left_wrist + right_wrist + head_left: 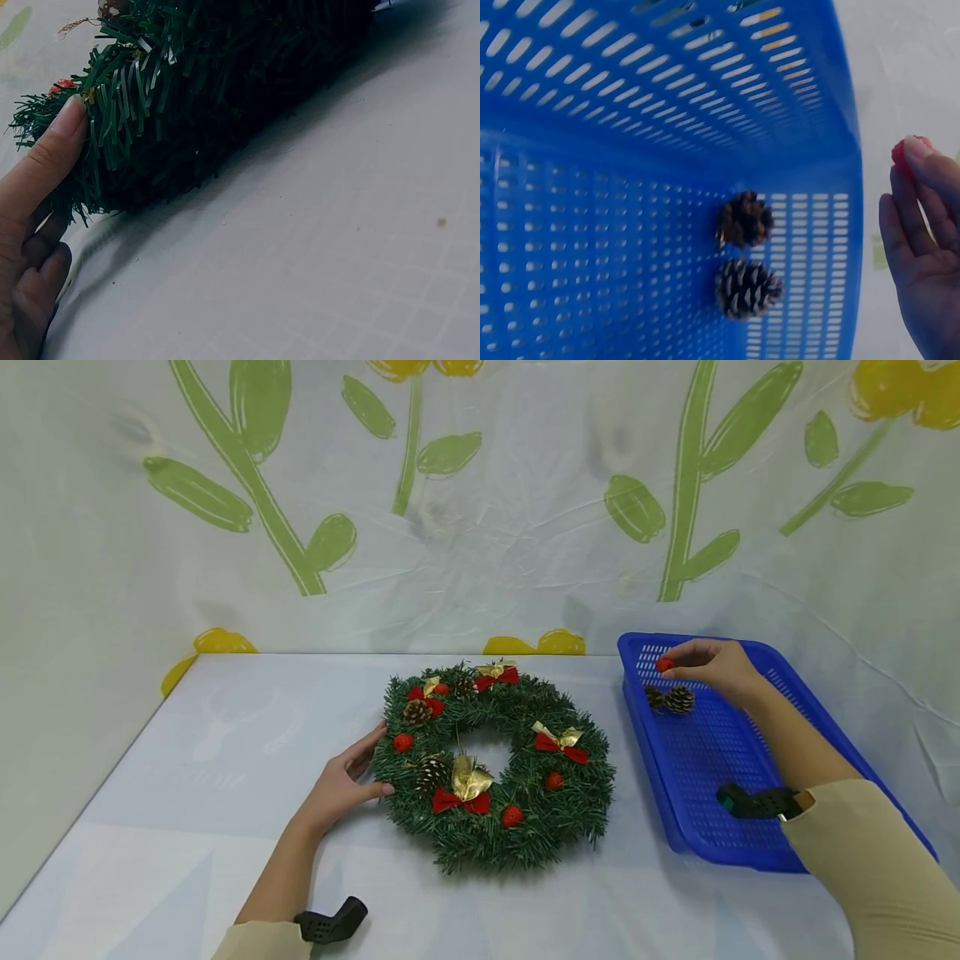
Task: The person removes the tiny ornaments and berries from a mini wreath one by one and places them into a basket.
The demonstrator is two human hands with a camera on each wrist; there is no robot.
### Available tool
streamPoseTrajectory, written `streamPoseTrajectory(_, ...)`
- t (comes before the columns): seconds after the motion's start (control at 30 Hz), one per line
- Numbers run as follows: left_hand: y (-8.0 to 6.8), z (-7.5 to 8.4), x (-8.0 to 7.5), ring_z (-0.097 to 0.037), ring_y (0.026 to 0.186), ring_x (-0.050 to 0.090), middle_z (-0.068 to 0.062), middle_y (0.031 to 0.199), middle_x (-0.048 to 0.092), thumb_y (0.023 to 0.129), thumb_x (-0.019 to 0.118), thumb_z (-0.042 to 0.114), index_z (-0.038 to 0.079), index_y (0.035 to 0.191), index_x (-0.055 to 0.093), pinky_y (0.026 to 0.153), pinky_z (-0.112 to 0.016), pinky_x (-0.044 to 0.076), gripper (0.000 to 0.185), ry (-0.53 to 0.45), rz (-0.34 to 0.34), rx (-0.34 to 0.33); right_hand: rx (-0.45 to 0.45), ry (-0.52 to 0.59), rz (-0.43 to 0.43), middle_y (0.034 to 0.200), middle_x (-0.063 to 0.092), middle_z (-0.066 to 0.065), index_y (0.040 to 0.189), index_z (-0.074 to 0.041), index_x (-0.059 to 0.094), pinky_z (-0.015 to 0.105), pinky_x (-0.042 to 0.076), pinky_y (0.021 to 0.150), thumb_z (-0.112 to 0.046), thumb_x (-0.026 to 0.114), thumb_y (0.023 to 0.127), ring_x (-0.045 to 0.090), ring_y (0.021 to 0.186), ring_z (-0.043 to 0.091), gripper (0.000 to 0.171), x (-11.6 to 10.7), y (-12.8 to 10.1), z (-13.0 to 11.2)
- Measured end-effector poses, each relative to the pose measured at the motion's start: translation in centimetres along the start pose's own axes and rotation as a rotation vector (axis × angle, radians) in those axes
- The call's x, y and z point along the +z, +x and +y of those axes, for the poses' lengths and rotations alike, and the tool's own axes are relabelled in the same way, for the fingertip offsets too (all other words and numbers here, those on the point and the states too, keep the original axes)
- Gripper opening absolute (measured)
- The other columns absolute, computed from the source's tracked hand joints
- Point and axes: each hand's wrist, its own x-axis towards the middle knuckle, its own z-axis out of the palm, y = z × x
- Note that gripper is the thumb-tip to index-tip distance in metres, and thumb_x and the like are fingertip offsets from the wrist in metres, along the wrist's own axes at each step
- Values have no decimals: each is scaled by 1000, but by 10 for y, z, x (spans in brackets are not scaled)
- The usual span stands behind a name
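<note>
Wears a beige sleeve (266, 939) and a black wrist device (330, 927), nearest, on the left arm. Rests the left hand (337, 789) against the left edge of the wreath (562, 839), thumb and fingers parted and relaxed, with the thumb touching the greenery. On the white table (187, 827), a bristly dark green ring, dressed with red-and-gold bows (468, 781), red ornaments (512, 816) and wreath cones (432, 774). To the right of it, a blue basket (723, 760) with slotted walls. Inside, at the far end, two loose pine cones (680, 699) side by side, one brown, one darker with pale-tipped scales. Reaches across the basket with the right arm, forearm slanting. Pinches a small red berry (665, 665) between thumb and fingertips of the right hand (712, 664), above the basket's far end. Behind, a pale backdrop (517, 527) printed with green stems and yellow flowers.
</note>
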Motion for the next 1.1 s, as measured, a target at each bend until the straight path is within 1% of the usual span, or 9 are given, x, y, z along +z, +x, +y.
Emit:
streamPoseTrajectory(0.1, 1, -1, 0, -35, 140, 24, -9, 156, 23, 78, 78, 13, 16, 149, 33, 105, -10, 30, 84, 10, -2, 3, 8, -11, -42, 87, 68, -17, 104, -7, 70, 14, 53, 75, -16, 74, 83, 65, 83, 2, 23, -2, -3, 5)
streamPoseTrajectory(0.17, 0, -1, 1, -36, 140, 24, -10, 156, 23, 78, 78, 13, 16, 149, 33, 106, -11, 30, 84, 10, -4, 3, 12, -34, -69, 88, 68, -18, 107, -2, 68, 15, 53, 76, -16, 73, 84, 64, 84, 1, 28, -3, -5, 8)
streamPoseTrajectory(0.3, 0, -1, 1, -34, 140, 24, -8, 156, 24, 78, 78, 13, 18, 149, 33, 102, -5, 29, 85, 5, -3, 0, 46, -104, -98, 88, 68, -18, 111, 5, 64, 17, 52, 76, -19, 73, 84, 63, 84, -1, 37, -3, -9, 15)
streamPoseTrajectory(0.47, 0, 0, 0, -34, 141, 23, -7, 156, 23, 78, 78, 13, 18, 149, 33, 99, -2, 28, 85, -4, -8, 5, 84, -155, -133, 89, 68, -10, 113, 8, 63, 24, 54, 76, -22, 72, 85, 64, 84, 7, 43, -1, -11, 23)
streamPoseTrajectory(0.6, 0, 0, 0, -34, 141, 23, -7, 156, 23, 77, 78, 13, 18, 149, 33, 99, -2, 28, 85, -5, -9, 9, 66, -129, -168, 90, 70, -3, 111, 11, 62, 29, 56, 77, -14, 72, 85, 66, 83, 10, 38, 4, -12, 30)
streamPoseTrajectory(0.73, 1, -1, 0, -34, 141, 23, -7, 156, 23, 78, 78, 12, 18, 149, 33, 99, -2, 28, 84, -10, -11, 16, 42, -153, -194, 92, 71, 3, 108, 11, 63, 26, 56, 77, -11, 72, 83, 64, 81, 5, 34, 11, -13, 39)
streamPoseTrajectory(0.83, 0, -1, 0, -34, 141, 22, -7, 156, 22, 78, 78, 11, 17, 149, 34, 100, -2, 28, 84, -15, -12, 20, 39, -189, -190, 95, 71, 8, 106, 9, 65, 23, 55, 75, -13, 74, 82, 62, 82, 3, 34, 14, -13, 45)
streamPoseTrajectory(0.97, 0, -2, 0, -34, 141, 22, -7, 156, 22, 78, 78, 11, 17, 149, 34, 100, -2, 28, 84, -16, -10, 26, 52, -205, -170, 99, 70, 13, 105, 7, 67, 18, 52, 75, -15, 75, 81, 62, 84, 2, 34, 15, -13, 53)
streamPoseTrajectory(1.1, 1, -2, 0, -34, 141, 23, -7, 156, 23, 77, 78, 11, 18, 148, 34, 100, -2, 28, 83, -7, -5, 30, 58, -232, -177, 102, 69, 14, 106, 6, 67, 19, 51, 75, -16, 75, 82, 61, 86, 4, 34, 15, -12, 62)
